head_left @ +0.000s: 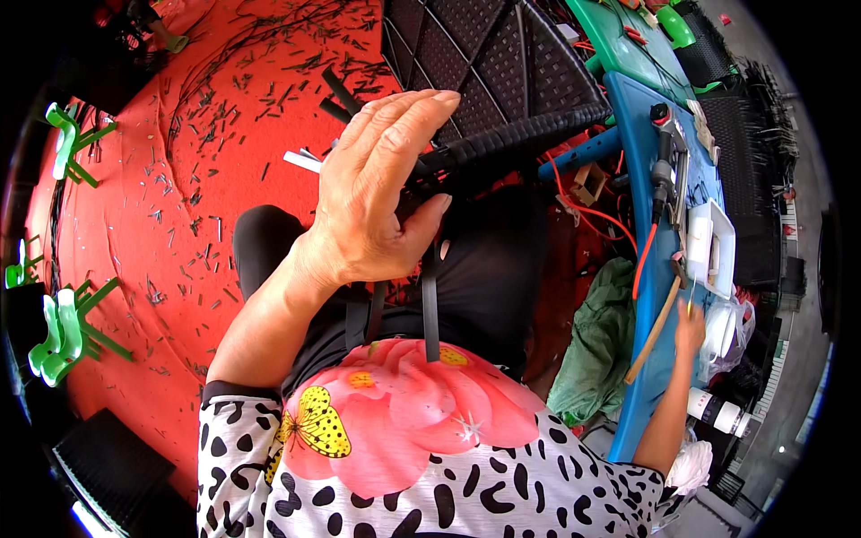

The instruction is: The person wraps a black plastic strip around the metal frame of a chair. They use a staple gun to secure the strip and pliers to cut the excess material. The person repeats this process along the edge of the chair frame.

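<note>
At the far left, we are seeing bright green stools (67,336) standing on a red floor (148,242), where dark scraps are lying scattered. Toward the middle, we are holding our left hand (368,193) open, its fingers extending close together and its thumb standing apart; we are not managing to tell whether its palm is touching the woven piece behind it. Dark strips (341,92) are sticking out beyond its knuckles, and another black strip (430,314) is hanging down over our lap. Just right of that hand, the dark woven piece (502,63) is leaning above our knees, its wrapped rim (511,136) facing us. Farther right, green cloth (592,345) is bunching beside a blue table (639,152), which is carrying a wooden-handled tool (653,330) and a power tool (664,179). Our right hand (689,330) is curling its fingers near a white tray (725,260); we are not managing to tell what it is gripping, if anything.
</note>
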The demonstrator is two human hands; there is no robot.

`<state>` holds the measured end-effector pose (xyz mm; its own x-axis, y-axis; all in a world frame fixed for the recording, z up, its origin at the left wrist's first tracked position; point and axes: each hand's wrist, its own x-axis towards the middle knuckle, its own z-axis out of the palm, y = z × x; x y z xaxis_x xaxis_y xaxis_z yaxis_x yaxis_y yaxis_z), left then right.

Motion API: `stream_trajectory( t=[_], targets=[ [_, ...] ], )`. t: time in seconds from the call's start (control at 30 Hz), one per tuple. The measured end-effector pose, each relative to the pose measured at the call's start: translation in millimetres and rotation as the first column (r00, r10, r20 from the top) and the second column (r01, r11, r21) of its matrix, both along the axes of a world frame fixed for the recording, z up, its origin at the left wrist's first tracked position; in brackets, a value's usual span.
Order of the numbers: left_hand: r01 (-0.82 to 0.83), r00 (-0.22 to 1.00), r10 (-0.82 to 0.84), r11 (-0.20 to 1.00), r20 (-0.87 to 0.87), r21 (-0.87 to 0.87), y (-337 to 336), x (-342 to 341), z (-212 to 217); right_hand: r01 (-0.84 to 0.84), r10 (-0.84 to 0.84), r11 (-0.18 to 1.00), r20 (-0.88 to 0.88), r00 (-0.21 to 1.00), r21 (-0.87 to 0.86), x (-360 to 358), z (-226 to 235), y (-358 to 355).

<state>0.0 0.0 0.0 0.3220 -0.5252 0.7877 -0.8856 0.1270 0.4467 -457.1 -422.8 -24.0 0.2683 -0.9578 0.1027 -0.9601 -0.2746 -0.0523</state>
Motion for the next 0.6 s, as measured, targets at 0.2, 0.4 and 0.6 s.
stream_trajectory(
  t=[0.2,0.4,0.6],
  targets=[
    [-0.023,0.999,0.023,1.0,0.025,0.008,-0.5,-1.8,3.3,-0.232,0.223,0.969,-0.102,0.969,-0.083,13.7,-3.2,18.8],
    [-0.044,0.997,0.04,0.997,0.066,0.07,0.2,-7.3,6.0,-0.912,0.838,0.274,0.54,0.071,-0.305,300.4,53.5,194.6],
    [-0.029,0.997,0.026,0.999,0.074,0.04,-0.9,-3.4,2.7,-0.966,0.844,-0.052,0.506,-0.178,-0.254,401.3,41.1,267.1]
  ],
)
